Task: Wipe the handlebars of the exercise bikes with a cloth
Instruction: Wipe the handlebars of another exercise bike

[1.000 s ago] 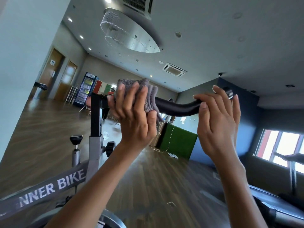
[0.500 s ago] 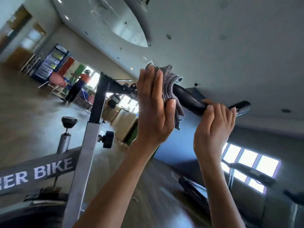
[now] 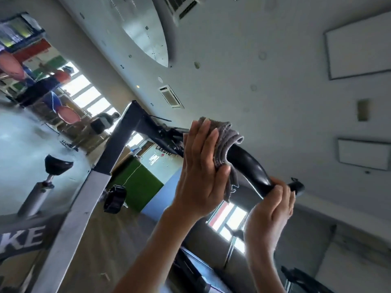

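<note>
A black curved handlebar [image 3: 248, 166] runs from the bike's stem down to the right. A folded grey cloth [image 3: 225, 142] is draped over the bar. My left hand [image 3: 201, 172] holds the cloth around the bar, fingers pointing up and thumb pressing the cloth's lower folds. My right hand [image 3: 269, 210] grips the bar's far end from below, just short of the black end cap [image 3: 297, 187]. The bar under the cloth and under my right fingers is hidden.
The bike's grey and black upright post [image 3: 84, 199] rises at left, with a black adjustment knob [image 3: 115, 198] on it and a second knob [image 3: 57, 163] further left. A green partition [image 3: 137, 185] and people stand in the background. Another machine [image 3: 190, 269] sits low behind my arms.
The view has tilted further and swung upward. My left hand with the cloth stays on the bar's upper part; my right hand keeps its grip near the end cap.
</note>
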Demonstrator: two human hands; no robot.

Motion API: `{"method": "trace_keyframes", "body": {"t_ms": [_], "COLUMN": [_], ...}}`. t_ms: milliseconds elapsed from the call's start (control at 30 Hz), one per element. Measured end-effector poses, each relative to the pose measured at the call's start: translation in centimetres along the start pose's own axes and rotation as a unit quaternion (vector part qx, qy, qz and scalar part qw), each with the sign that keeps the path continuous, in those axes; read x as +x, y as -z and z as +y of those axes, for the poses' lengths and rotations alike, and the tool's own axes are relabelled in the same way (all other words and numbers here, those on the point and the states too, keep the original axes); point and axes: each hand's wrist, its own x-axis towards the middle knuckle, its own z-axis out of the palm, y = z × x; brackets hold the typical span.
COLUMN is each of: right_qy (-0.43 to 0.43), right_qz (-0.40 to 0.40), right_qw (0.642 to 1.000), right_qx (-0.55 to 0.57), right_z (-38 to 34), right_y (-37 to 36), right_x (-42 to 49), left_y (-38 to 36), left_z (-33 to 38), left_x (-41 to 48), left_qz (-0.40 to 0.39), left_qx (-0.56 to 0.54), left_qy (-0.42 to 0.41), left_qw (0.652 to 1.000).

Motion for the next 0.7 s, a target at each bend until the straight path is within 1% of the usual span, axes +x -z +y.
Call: {"method": "trace_keyframes", "body": {"t_ms": [100, 200, 233, 300, 333, 367, 400, 467, 500, 533, 633, 700], "right_qy": [-0.021, -0.038, -0.038, -0.045, -0.052, -0.058, -0.062, -0.070, -0.067, -0.059, -0.043, -0.035], "right_qz": [-0.019, -0.013, -0.004, 0.005, 0.005, 0.003, 0.001, -0.001, -0.003, -0.006, -0.008, -0.012], "right_qw": [1.000, 0.999, 0.999, 0.999, 0.999, 0.998, 0.998, 0.998, 0.998, 0.998, 0.999, 0.999], "right_qx": [-0.011, -0.008, -0.011, -0.010, -0.007, -0.006, -0.009, -0.006, -0.007, -0.012, -0.017, -0.020], "right_z": [0.2, -0.5, -0.7, -0.7, -0.6, -0.5, -0.5, -0.7, -0.8, -0.8, -0.7, -0.4], "right_y": [0.1, 0.0, 0.0, -0.1, 0.0, 0.0, 0.1, 0.2, 0.2, 0.2, 0.1, 0.1], "right_x": [0.0, 0.1, 0.1, 0.1, 0.1, 0.0, 0.0, 0.0, 0.0, -0.1, 0.0, -0.1], "left_y": [-0.2, -0.9, -1.2, -1.5, -1.3, -1.2, -1.0, -0.7, -0.6, -1.0, -2.5, -3.0], "left_z": [-1.4, 0.1, 1.2, 3.2, 3.2, 2.2, 0.8, -1.8, -2.3, -2.1, -0.2, -1.2], "left_x": [0.1, 0.1, -0.1, -0.5, -0.5, -0.3, 0.0, 0.6, 0.6, 0.5, -0.3, -0.1], "left_qz": [0.020, 0.033, 0.028, 0.002, -0.001, 0.009, 0.027, 0.064, 0.072, 0.078, 0.089, 0.112], "left_qx": [-0.031, -0.040, -0.036, -0.015, -0.006, -0.010, -0.029, -0.086, -0.107, -0.115, -0.107, -0.083], "left_qy": [0.018, 0.047, 0.037, -0.014, -0.038, -0.045, -0.023, 0.076, 0.113, 0.125, 0.084, 0.037], "left_qw": [0.999, 0.998, 0.998, 1.000, 0.999, 0.999, 0.999, 0.991, 0.985, 0.982, 0.987, 0.990]}}
